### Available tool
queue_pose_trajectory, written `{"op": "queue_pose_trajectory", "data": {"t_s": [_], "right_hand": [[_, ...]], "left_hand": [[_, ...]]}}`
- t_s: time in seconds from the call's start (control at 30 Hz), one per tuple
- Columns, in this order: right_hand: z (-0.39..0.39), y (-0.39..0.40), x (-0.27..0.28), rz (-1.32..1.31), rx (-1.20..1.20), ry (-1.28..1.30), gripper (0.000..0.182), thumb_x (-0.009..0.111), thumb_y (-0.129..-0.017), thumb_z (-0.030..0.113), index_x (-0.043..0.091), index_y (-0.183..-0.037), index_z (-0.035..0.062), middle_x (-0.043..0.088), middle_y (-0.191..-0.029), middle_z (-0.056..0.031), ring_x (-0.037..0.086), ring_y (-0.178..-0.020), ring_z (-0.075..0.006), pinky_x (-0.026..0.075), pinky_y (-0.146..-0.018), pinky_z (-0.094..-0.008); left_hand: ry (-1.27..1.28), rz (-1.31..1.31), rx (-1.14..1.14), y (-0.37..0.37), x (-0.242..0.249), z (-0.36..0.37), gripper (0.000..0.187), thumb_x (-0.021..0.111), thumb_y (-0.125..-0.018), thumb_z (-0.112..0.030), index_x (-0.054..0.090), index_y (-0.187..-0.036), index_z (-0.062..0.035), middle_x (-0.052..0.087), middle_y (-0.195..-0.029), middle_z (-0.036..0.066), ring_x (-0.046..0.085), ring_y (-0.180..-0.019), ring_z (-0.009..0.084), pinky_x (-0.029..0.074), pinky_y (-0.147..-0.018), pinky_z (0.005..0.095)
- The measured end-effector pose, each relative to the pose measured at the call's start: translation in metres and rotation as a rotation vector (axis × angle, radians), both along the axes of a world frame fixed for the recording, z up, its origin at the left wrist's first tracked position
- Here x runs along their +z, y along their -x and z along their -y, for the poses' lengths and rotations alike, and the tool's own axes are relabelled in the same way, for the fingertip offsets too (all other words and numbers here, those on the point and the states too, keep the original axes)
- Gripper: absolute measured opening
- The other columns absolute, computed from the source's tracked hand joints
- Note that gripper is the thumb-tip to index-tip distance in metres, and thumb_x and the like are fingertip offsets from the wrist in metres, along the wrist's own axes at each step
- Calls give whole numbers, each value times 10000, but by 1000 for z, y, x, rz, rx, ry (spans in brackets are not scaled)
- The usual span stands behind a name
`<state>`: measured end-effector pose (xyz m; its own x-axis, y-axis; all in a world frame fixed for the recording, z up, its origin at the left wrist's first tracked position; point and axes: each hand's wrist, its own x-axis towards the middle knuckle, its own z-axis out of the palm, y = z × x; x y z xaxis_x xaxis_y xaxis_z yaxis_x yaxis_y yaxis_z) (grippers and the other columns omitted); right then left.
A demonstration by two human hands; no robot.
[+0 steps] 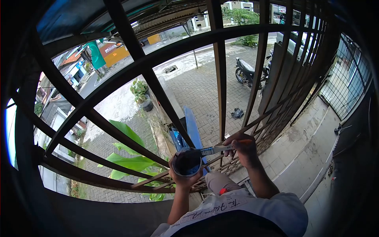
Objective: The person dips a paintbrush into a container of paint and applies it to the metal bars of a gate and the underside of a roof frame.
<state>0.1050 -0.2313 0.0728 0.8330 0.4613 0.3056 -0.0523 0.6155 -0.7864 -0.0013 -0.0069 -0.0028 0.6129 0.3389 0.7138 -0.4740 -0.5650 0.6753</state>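
We are cupping a small paint can (187,162) in our left hand (182,178), fingers wrapped around its underside so that its open mouth is facing up and staying level, close in front of our chest. Our right hand (244,148) is pinching the handle of a paintbrush (215,149), fingers pressed together on it, with the bristle end reaching over the can's rim, so any drips are falling inside. Both are hovering just beside the dark metal gate bars (221,79), keeping paint within easy reach of the metal. A motorcycle (248,70) is standing well apart on the paving outside.
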Motion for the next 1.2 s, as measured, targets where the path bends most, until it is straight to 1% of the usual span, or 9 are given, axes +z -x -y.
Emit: {"op": "queue_pose_trajectory", "data": {"t_s": [0.4, 0.57, 0.67, 0.7, 0.77, 0.87, 1.0, 1.1, 1.2], "right_hand": [[-6, 5, 0, -29, -98, -21, 376, 654, -978, 323, 649, -1037, -48, 659, -776, -113, 662, -610, -189, 503, -488, -259], [-3, 7, -3, -28, -150, 8, 391, 627, -994, 279, 633, -1180, -64, 640, -759, -74, 651, -630, -152, 484, -499, -248], [4, 5, -6, -65, -114, -45, 411, 618, -998, 284, 621, -1186, -81, 645, -765, -76, 643, -623, -151, 482, -506, -253], [2, 7, -1, 9, -212, 102, 390, 640, -990, 294, 651, -1150, -61, 683, -764, -71, 663, -635, -142, 473, -511, -245], [4, 7, -1, -65, -121, -34, 399, 638, -992, 302, 648, -1144, -67, 684, -764, -75, 662, -634, -144, 474, -509, -248], [1, 7, -11, -59, -112, -109, 414, 634, -994, 325, 650, -1134, -65, 696, -791, -95, 657, -627, -149, 484, -515, -255], [1, 13, -8, -169, -18, -172, 401, 631, -996, 323, 660, -1119, -58, 720, -877, -116, 668, -655, -154, 487, -553, -248], [0, 15, -12, 13, -88, 88, 388, 623, -1000, 325, 670, -1108, -44, 725, -910, -124, 664, -648, -148, 487, -563, -250], [-2, 17, -11, -144, -26, -97, 376, 614, -1004, 327, 676, -1104, -30, 724, -924, -126, 657, -656, -143, 491, -575, -256]], "left_hand": [[75, -2, -51, 3, -2, -2, 893, 909, -658, -207, 381, -1339, 27, 575, -1250, 187, 627, -1125, 268, 526, -979, 384], [35, -19, -27, 2, -5, -4, 912, 907, -664, -213, 377, -1365, 32, 574, -1257, 180, 623, -1130, 258, 523, -984, 377], [42, -7, -33, 2, -6, -3, 898, 904, -668, -208, 385, -1359, 36, 574, -1255, 177, 625, -1125, 255, 525, -979, 371], [41, -6, -36, 0, -4, -1, 898, 904, -668, -208, 385, -1359, 36, 574, -1255, 177, 625, -1125, 255, 525, -979, 371], [114, 64, 25, -3, 1, 4, 865, 925, -604, -284, 460, -1259, 38, 657, -1084, 147, 697, -960, 245, 553, -865, 343], [45, -11, -41, 2, -10, -5, 877, 894, -684, -188, 383, -1359, 40, 577, -1245, 175, 626, -1120, 248, 529, -967, 365], [53, -15, -65, 2, -5, -4, 872, 890, -690, -180, 381, -1362, 40, 574, -1250, 176, 625, -1124, 248, 531, -964, 364], [81, 41, -60, 1, -2, -1, 872, 895, -682, -189, 389, -1354, 43, 585, -1233, 172, 632, -1114, 248, 535, -957, 364], [51, -22, -72, 2, 0, -3, 884, 902, -673, -199, 390, -1351, 46, 586, -1232, 172, 641, -1100, 252, 542, -947, 366]]}}
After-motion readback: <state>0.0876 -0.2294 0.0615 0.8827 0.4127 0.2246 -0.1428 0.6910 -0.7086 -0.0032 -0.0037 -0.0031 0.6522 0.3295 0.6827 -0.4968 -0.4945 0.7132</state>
